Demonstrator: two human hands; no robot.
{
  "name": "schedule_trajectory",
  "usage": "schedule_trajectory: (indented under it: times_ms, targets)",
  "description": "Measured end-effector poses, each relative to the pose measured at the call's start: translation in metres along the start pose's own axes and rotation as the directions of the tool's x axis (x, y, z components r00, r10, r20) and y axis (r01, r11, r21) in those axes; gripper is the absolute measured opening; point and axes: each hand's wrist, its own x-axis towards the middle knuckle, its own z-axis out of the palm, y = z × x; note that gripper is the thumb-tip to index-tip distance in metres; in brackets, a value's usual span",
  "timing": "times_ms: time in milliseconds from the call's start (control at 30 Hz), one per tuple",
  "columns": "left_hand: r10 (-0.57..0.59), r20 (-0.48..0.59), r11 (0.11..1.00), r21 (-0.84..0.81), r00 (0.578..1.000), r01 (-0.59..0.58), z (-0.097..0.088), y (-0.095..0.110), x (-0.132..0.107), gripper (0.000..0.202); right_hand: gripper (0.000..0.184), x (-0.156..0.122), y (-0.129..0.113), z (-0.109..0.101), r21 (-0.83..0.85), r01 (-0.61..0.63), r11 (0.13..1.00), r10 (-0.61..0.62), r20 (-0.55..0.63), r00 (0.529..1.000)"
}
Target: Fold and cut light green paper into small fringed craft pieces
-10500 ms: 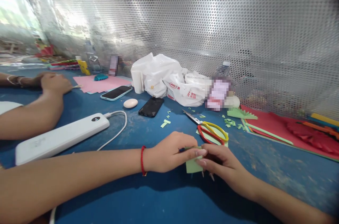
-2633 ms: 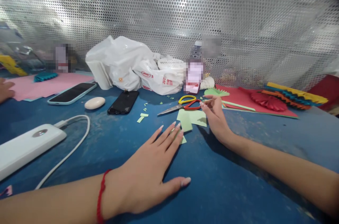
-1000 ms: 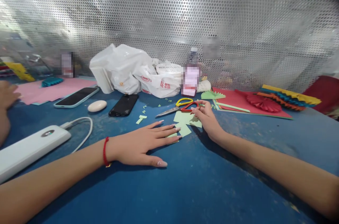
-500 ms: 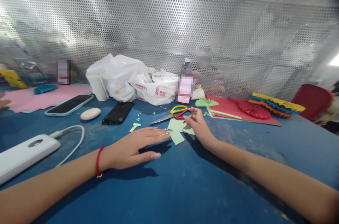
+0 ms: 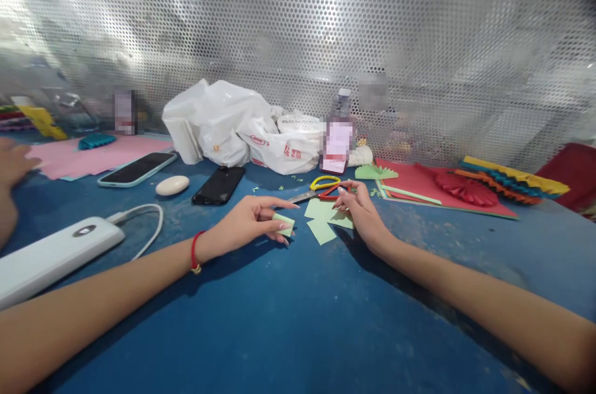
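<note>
Head camera: the left hand (image 5: pixel 251 217) lay flat with fingers spread 1 second ago; now its thumb and fingers pinch 1 small green paper piece (image 5: pixel 285 224), which looks lifted from the table (image 5: pixel 261 319), so that piece is separate from the others. It juts from between thumb and fingertips, on the near side of the scissors (image 5: pixel 305 196). More green paper pieces (image 5: pixel 321 231) lie flat just in front of the scissors. The right hand (image 5: pixel 365 214) is at the scissors' handles, fingers curled; whether they grip anything cannot be told. Left of the scissors lies a black phone (image 5: pixel 218 185).
</note>
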Motion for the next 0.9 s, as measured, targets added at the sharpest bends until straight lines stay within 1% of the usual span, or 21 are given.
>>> schedule_trajectory:
  times_ms: [33, 67, 100, 133, 167, 200, 233, 267, 300, 400, 433, 467, 500, 567, 633, 667, 733, 800, 900]
  targets:
    - [0.007, -0.021, 0.999, 0.033, 1.000, -0.007, 0.001, 0.001, 0.000, 0.049, 0.028, -0.003, -0.002, 0.001, -0.047, 0.049, 0.998, -0.049, 0.005, 0.999]
    - [0.028, -0.057, 0.997, 0.075, 0.998, -0.023, 0.002, 0.002, -0.001, 0.045, 0.025, -0.006, -0.005, 0.002, -0.120, 0.126, 0.985, -0.123, 0.026, 0.992]
    - [0.058, -0.094, 0.991, 0.122, 0.994, -0.047, 0.003, 0.004, -0.002, 0.043, 0.023, -0.012, -0.009, 0.003, -0.214, 0.232, 0.949, -0.221, 0.075, 0.972]
    - [0.101, -0.122, 0.982, 0.173, 0.987, -0.079, 0.006, 0.005, -0.004, 0.042, 0.022, -0.018, -0.014, 0.005, -0.326, 0.357, 0.876, -0.319, 0.165, 0.933]
    - [0.151, -0.135, 0.967, 0.226, 0.979, -0.118, 0.009, 0.006, -0.006, 0.041, 0.021, -0.025, -0.020, 0.007, -0.403, 0.491, 0.772, -0.397, 0.298, 0.868]
    - [0.199, -0.126, 0.949, 0.271, 0.972, -0.159, 0.013, 0.007, -0.009, 0.041, 0.021, -0.033, -0.025, 0.010, -0.423, 0.611, 0.669, -0.430, 0.450, 0.783]
    - [0.235, -0.094, 0.932, 0.305, 0.967, -0.197, 0.018, 0.008, -0.012, 0.042, 0.019, -0.040, -0.030, 0.012, -0.407, 0.699, 0.588, -0.444, 0.560, 0.700]
    - [0.261, -0.050, 0.916, 0.328, 0.964, -0.231, 0.023, 0.009, -0.015, 0.043, 0.018, -0.047, -0.035, 0.014, -0.402, 0.728, 0.555, -0.454, 0.587, 0.670]
    - [0.274, 0.001, 0.908, 0.330, 0.962, -0.259, 0.028, 0.009, -0.018, 0.045, 0.016, -0.053, -0.038, 0.016, -0.402, 0.719, 0.567, -0.485, 0.543, 0.685]
    - [0.275, 0.131, 0.905, 0.298, 0.952, -0.302, 0.038, 0.009, -0.026, 0.055, 0.008, -0.062, -0.040, 0.018, -0.392, 0.633, 0.667, -0.514, 0.373, 0.773]
    - [0.287, 0.152, 0.898, 0.302, 0.946, -0.321, 0.040, 0.009, -0.028, 0.057, 0.008, -0.063, -0.040, 0.019, -0.386, 0.615, 0.688, -0.496, 0.369, 0.786]
    - [0.310, 0.162, 0.882, 0.318, 0.937, -0.347, 0.042, 0.009, -0.029, 0.058, 0.010, -0.062, -0.038, 0.019, -0.378, 0.611, 0.696, -0.470, 0.403, 0.785]
    - [0.342, 0.165, 0.859, 0.345, 0.925, -0.379, 0.042, 0.008, -0.030, 0.060, 0.012, -0.060, -0.037, 0.019, -0.369, 0.617, 0.696, -0.432, 0.471, 0.769]
    - [0.369, 0.180, 0.833, 0.371, 0.912, -0.410, 0.042, 0.008, -0.030, 0.065, 0.021, -0.056, -0.034, 0.020, -0.322, 0.643, 0.695, -0.369, 0.608, 0.703]
    - [0.353, 0.169, 0.851, 0.351, 0.920, -0.391, 0.042, 0.008, -0.029, 0.069, 0.029, -0.052, -0.032, 0.020, -0.276, 0.651, 0.707, -0.347, 0.666, 0.660]
    - [0.340, 0.152, 0.866, 0.333, 0.928, -0.372, 0.042, 0.008, -0.028, 0.071, 0.032, -0.050, -0.031, 0.020, -0.263, 0.648, 0.715, -0.343, 0.675, 0.653]
    - [0.320, 0.107, 0.892, 0.301, 0.941, -0.337, 0.043, 0.009, -0.026, 0.074, 0.035, -0.049, -0.030, 0.020, -0.253, 0.635, 0.730, -0.332, 0.681, 0.653]
    - [0.307, 0.073, 0.910, 0.270, 0.949, -0.315, 0.043, 0.009, -0.025, 0.076, 0.036, -0.049, -0.030, 0.020, -0.246, 0.614, 0.750, -0.320, 0.677, 0.663]
    - [0.273, 0.054, 0.939, 0.201, 0.961, -0.278, 0.041, 0.010, -0.023, 0.076, 0.037, -0.049, -0.029, 0.018, -0.254, 0.557, 0.791, -0.290, 0.646, 0.706]
